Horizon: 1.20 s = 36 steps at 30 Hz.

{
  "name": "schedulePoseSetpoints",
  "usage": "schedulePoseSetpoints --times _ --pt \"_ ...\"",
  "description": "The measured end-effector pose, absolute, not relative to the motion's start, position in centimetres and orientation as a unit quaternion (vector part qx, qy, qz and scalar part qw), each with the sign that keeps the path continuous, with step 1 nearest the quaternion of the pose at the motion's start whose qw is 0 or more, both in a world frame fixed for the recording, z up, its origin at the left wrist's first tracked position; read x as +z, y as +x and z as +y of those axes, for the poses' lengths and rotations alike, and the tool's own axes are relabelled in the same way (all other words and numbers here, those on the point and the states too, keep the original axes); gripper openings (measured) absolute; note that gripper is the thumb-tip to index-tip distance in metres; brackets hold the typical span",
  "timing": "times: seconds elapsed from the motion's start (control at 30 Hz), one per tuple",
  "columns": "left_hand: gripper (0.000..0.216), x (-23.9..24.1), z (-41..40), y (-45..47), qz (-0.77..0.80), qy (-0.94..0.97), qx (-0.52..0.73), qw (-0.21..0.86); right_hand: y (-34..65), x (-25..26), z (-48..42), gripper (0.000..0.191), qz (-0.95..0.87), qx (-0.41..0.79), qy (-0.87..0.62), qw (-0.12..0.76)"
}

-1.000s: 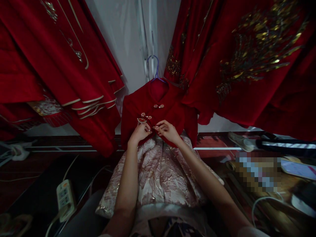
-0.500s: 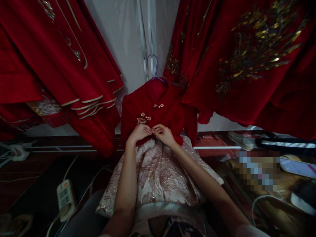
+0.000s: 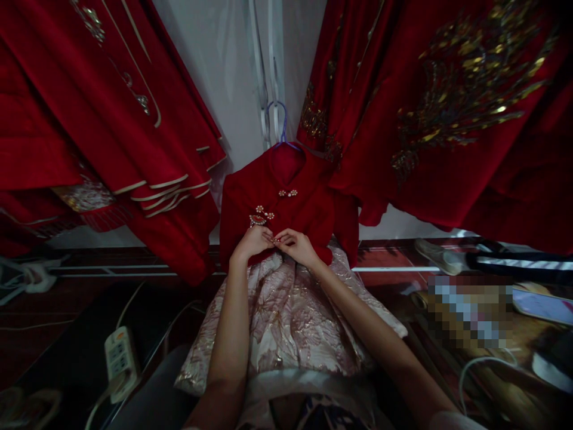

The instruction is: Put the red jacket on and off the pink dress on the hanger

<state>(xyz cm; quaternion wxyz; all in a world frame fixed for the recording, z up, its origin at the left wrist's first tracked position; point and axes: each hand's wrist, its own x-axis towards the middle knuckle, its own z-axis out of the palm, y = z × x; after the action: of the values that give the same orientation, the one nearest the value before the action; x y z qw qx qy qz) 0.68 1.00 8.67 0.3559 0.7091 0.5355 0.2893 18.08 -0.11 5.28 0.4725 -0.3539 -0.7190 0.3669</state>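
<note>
A short red jacket (image 3: 313, 188) hangs from a purple hanger (image 3: 285, 122) in front of me. Pearl flower frog buttons show at its collar (image 3: 287, 193) and chest (image 3: 265, 212), with a beaded fan-shaped ornament (image 3: 257, 221) just below. Both of my hands meet at the jacket's lower front edge. My left hand (image 3: 256, 242) and my right hand (image 3: 298, 245) pinch a small beaded frog button (image 3: 276, 240) between them; the fingers partly hide it. Beneath the jacket spreads a shiny pale pink brocade skirt (image 3: 290, 322), over which my forearms reach.
Red garments with gold trim (image 3: 147, 149) hang at left, and a red garment with gold sequins (image 3: 447, 173) hangs at right. A power strip (image 3: 120, 361) lies on a black surface (image 3: 76, 334). A phone (image 3: 544, 306) rests at right, near a person's shoe (image 3: 436, 254).
My fingers have shifted very slightly at the frog button, still pinching it together. The whole view has drifted a little; the garments hang as before.
</note>
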Motion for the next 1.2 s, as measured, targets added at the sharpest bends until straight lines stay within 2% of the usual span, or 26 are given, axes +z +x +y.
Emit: schedulePoseSetpoints --times 0.23,0.5,0.83,1.07,1.13,1.2 --pt "0.02 8.9 0.8 0.2 0.526 0.716 0.293 0.354 18.1 5.3 -0.3 0.018 -0.712 0.337 -0.372 0.491" --pt "0.012 9.4 0.4 0.8 0.51 0.732 0.306 0.333 18.2 5.1 -0.4 0.012 -0.731 0.29 -0.387 0.481" --pt "0.012 9.3 0.4 1.0 0.511 0.735 0.308 0.322 17.9 5.3 -0.7 0.016 -0.703 0.306 -0.394 0.506" --pt "0.014 8.4 0.8 0.3 0.497 0.754 0.292 0.316 17.9 4.9 -0.9 0.015 -0.729 0.311 -0.376 0.481" --pt "0.013 8.1 0.9 0.2 0.49 0.758 0.3 0.308 18.0 5.0 -0.9 0.015 -0.741 0.294 -0.394 0.457" --pt "0.014 8.1 1.0 0.2 0.493 0.756 0.319 0.289 18.5 5.2 -1.1 0.024 -0.759 0.266 -0.43 0.41"
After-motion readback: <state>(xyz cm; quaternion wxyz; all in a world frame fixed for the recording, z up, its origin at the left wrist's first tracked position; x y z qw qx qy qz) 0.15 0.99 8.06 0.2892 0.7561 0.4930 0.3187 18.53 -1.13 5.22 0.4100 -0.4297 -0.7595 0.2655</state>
